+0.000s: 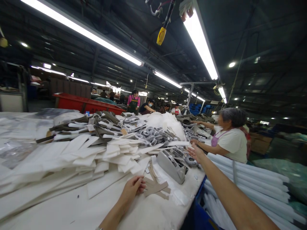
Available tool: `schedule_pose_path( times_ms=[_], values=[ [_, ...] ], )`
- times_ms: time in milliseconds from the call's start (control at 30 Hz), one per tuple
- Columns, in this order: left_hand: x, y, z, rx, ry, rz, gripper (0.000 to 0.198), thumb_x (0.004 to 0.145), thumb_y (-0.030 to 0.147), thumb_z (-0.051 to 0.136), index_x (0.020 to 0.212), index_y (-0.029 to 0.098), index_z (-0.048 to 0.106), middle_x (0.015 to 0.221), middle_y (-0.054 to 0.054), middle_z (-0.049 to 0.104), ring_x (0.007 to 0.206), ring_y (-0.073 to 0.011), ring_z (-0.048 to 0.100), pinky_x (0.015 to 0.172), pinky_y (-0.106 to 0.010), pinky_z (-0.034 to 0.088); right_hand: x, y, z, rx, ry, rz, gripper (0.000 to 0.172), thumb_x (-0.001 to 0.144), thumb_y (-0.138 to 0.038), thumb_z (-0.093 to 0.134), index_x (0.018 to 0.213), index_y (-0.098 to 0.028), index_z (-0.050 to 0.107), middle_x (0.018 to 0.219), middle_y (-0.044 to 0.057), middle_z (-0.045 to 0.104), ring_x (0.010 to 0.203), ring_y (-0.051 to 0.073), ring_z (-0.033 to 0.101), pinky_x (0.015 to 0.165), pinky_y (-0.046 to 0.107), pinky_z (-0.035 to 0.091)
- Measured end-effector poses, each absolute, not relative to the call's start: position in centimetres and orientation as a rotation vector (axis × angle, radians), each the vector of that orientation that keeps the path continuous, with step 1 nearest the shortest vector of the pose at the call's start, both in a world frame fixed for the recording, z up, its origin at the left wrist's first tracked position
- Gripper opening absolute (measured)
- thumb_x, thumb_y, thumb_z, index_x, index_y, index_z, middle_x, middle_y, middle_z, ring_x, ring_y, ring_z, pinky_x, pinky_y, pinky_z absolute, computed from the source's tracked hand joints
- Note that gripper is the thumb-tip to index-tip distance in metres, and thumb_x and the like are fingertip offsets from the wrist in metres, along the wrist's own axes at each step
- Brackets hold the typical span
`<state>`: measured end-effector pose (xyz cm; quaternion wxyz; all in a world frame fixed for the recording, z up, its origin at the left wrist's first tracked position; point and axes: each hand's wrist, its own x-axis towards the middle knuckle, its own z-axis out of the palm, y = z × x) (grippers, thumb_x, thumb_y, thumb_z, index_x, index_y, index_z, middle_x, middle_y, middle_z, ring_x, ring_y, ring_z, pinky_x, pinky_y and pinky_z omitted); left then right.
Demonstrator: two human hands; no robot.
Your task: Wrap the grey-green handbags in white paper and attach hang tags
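Note:
My left hand [134, 185] is low over the white table [153, 212], its fingers curled together beside several flat taupe strips [157, 189]. Whether it pinches anything is hidden. My right hand [197, 154] reaches forward past a grey tape dispenser [170, 167], fingers stretched out and apart, with no held thing showing. Just beyond its fingertips lie coiled grey bands [191, 160] and the end of a white foam strip [177, 143]. A large loose stack of white foam sheets [115, 153] spreads to the left of both hands.
A co-worker [229, 137] in a white shirt reaches over the heap from the right. Long pale-wrapped rolls [259, 179] stand over a blue bin [200, 207] under my right arm. Grey and dark banded pieces [103, 124] pile up behind. A yellow hanging control [161, 35] is overhead.

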<state>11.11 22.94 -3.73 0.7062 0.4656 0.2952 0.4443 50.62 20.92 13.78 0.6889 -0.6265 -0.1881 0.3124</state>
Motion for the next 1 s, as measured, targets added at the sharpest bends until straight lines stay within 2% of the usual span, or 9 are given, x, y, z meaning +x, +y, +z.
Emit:
schedule_pose_path(
  times_ms=[433, 733, 1000],
  values=[
    [11.18, 22.95, -3.64, 1.036, 0.654, 0.99, 0.059, 0.063, 0.06, 0.083, 0.099, 0.013, 0.073, 0.09, -0.01, 0.072, 0.072, -0.016, 0.067, 0.067, -0.027, 0.054, 50.36, 20.66, 13.95, -1.402, -0.431, 0.705, 0.032, 0.098, -0.038, 0.058, 0.122, -0.016, 0.06, 0.116, 0.008, 0.065, 0.093, 0.019, 0.066, 0.08, 0.038, 0.058],
    [11.33, 23.15, -3.86, 1.03, 0.672, 0.981, 0.065, 0.059, 0.063, 0.084, 0.098, 0.013, 0.073, 0.088, -0.01, 0.072, 0.07, -0.0161, 0.066, 0.065, -0.027, 0.054, 49.91, 20.13, 14.04, -1.408, -0.429, 0.69, 0.033, 0.099, -0.038, 0.058, 0.123, -0.017, 0.059, 0.117, 0.008, 0.064, 0.094, 0.019, 0.066, 0.08, 0.038, 0.058],
    [11.38, 23.09, -3.65, 1.024, 0.667, 0.99, 0.057, 0.063, 0.056, 0.085, 0.097, 0.012, 0.073, 0.087, -0.01, 0.071, 0.07, -0.0164, 0.066, 0.064, -0.027, 0.053, 49.77, 20.06, 14.08, -1.422, -0.434, 0.703, 0.031, 0.098, -0.038, 0.058, 0.121, -0.016, 0.06, 0.115, 0.008, 0.065, 0.093, 0.019, 0.066, 0.079, 0.037, 0.058]
  ],
)
